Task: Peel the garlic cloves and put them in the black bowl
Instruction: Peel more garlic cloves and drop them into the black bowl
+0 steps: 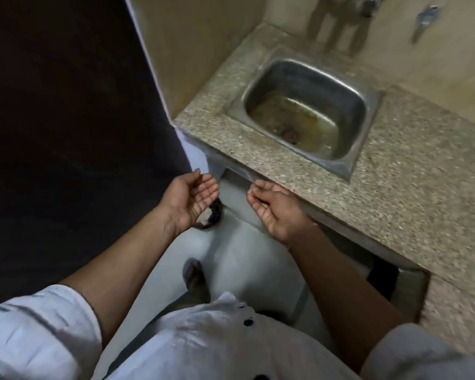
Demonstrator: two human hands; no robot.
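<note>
No garlic and no black bowl appear in the head view. My left hand [192, 198] is held palm up in front of the counter's corner, fingers relaxed and holding nothing. My right hand [272, 208] is held palm up a short way to its right, just below the counter's front edge, fingers loosely curved and holding nothing. The two hands are apart and touch nothing.
A speckled stone counter [412, 171] holds a small steel sink [261, 86] with murky water at its bottom. A tap [424, 19] is on the wall behind. A dark doorway lies to the left. Below are the grey floor [244, 259], a foot and a dark object.
</note>
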